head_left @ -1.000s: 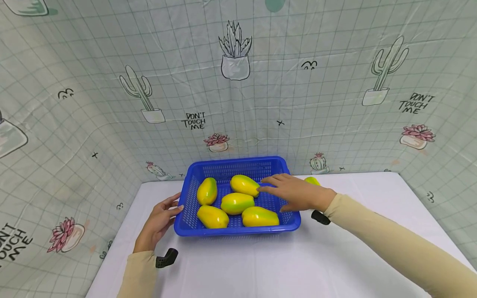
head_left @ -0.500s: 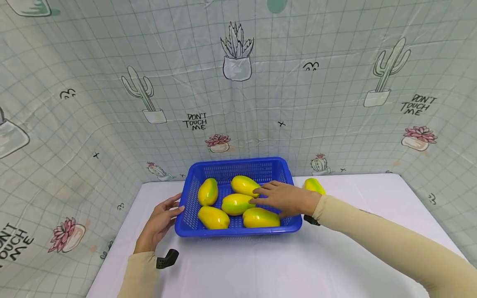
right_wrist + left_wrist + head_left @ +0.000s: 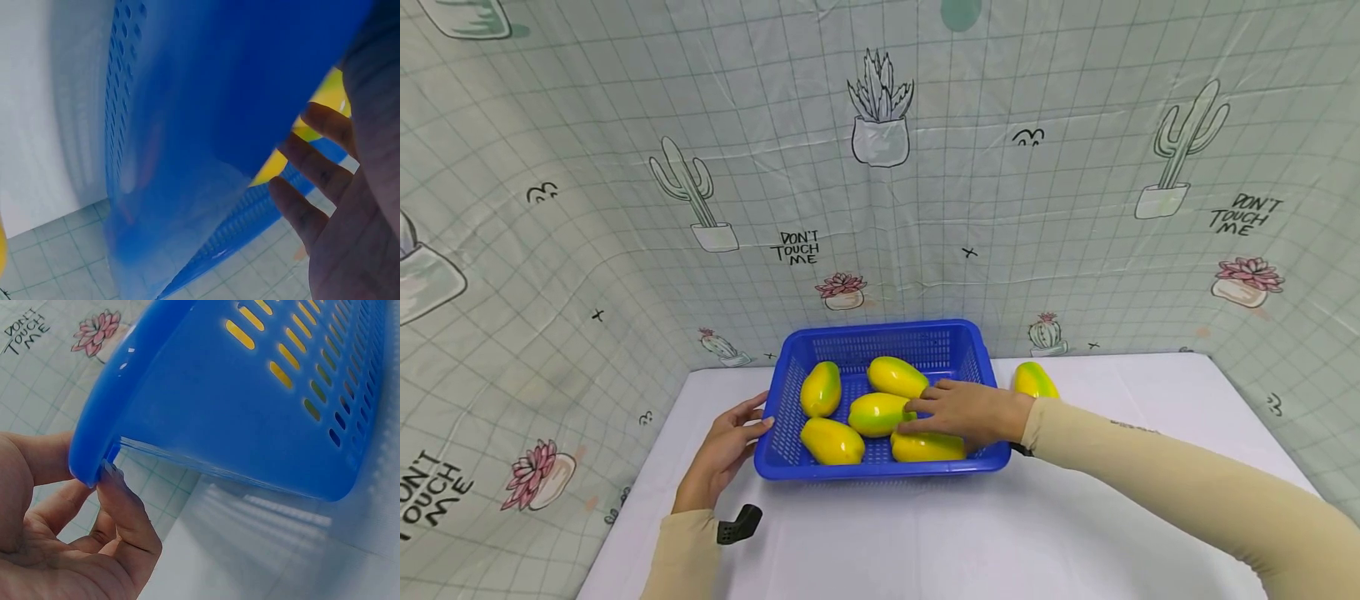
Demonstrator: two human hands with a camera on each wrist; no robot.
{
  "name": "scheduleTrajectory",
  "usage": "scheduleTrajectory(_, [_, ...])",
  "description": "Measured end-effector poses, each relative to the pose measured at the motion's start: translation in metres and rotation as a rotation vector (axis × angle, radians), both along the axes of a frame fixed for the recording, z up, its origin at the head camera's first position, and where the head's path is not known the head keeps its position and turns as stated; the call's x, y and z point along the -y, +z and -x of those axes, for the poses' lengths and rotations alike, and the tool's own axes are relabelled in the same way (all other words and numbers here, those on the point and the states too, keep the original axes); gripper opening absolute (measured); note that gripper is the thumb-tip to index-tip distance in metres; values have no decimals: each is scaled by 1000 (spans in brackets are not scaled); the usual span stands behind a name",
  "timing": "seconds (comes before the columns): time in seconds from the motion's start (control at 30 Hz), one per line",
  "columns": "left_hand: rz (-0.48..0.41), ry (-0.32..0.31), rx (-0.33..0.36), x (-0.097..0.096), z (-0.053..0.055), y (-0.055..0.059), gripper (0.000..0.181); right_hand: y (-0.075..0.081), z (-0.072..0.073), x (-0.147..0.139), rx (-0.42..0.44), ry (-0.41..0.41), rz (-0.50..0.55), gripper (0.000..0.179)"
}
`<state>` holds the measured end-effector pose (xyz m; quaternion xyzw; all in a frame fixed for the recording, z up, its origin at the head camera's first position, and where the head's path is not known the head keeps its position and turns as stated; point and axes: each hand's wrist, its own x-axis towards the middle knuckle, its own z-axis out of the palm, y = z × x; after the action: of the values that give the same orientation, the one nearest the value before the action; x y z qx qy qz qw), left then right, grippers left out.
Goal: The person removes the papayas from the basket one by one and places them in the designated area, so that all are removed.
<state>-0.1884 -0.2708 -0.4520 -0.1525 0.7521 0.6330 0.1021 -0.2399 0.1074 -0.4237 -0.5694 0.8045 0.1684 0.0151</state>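
Near nine o'clock on the blue basket, the left hand pinches the rim, seemingly to steady it. Yellow fruits lie inside at eight, ten, centre and one. At four, the front fruit sits under the right hand, fingers wide; contact I cannot tell. This looks like reaching to grasp; next calls for curling those fingers. The spare fruit lies outside, at three.

Left sleeve: beige, close-fitting; angled, perforated black device beside cuff. Right sleeve: matching beige, small dark marking.
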Motion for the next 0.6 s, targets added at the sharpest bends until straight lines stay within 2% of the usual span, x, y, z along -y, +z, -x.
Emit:
scheduleTrajectory(0.3, [-6,2,-2,0,0,0,60,5,-1,10,-37,43,-75,95])
scheduleTrajectory(0.6, [-13,6,-6,0,-1,-1,60,7,-2,24,38,37,-109,91])
